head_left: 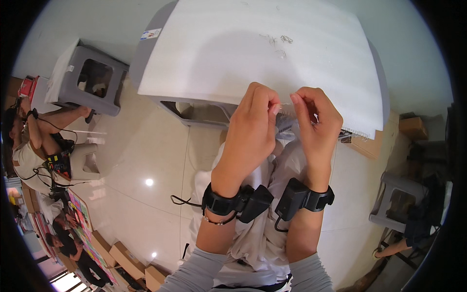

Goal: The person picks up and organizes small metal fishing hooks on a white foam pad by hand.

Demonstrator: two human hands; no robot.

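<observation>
Just over the near edge of a white-covered table (219,73), both hands are raised close together with a small gap between them. My left hand (249,124) is closed, thumb and index finger pinched; what it holds is too small to make out. My right hand (321,117) is likewise curled into a pinch, with a faint thin strand seeming to run between the fingertips. Farther up the white sheet lies a small tangle of thin wire-like pieces (286,39), with finer loops nearby. Several thin pieces (357,132) line the sheet's near right edge in a row.
A grey stool (90,80) stands at the far left, near a seated person (39,141). Cardboard boxes (127,261) sit at lower left, another box (366,145) beneath the table's right side. A second grey stool (396,199) is at right, beside another person's leg (393,248).
</observation>
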